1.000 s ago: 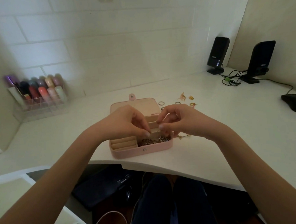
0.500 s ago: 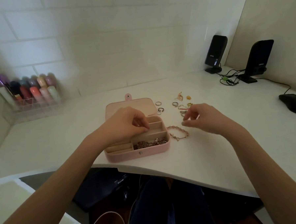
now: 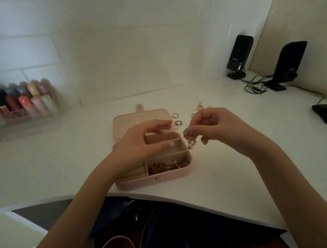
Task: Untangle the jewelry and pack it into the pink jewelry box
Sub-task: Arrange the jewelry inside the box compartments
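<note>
- Head view: the right hand is raised just off the right edge of the pink jewelry box, thumb and fingertips pinched on a pink beaded bracelet.
- The bracelet hangs down from the pinch in a short bunch, its long axis near vertical. Its low end dangles just beside the box's right wall; whether it touches the desk I cannot tell.
- The left hand hovers over the box with fingers spread and relaxed, holding nothing. It covers the left part of the upper compartments.
- The box lies open, lid back flat. Its front right compartment already holds a dark heap of chain or beads; the two right compartments behind it look bare where they show.
- The relation that counts: the bracelet lies to the right of the open compartments and a little above them, so the coming move is likely a short carry leftward and down. The right hand has it; the left is nearer the box and may guide or tuck.
- Loose on the desk beyond the box are silver rings and gold pieces, still unpacked.
- Risk, as I judge it: the dangling end may snag the box wall.
</note>
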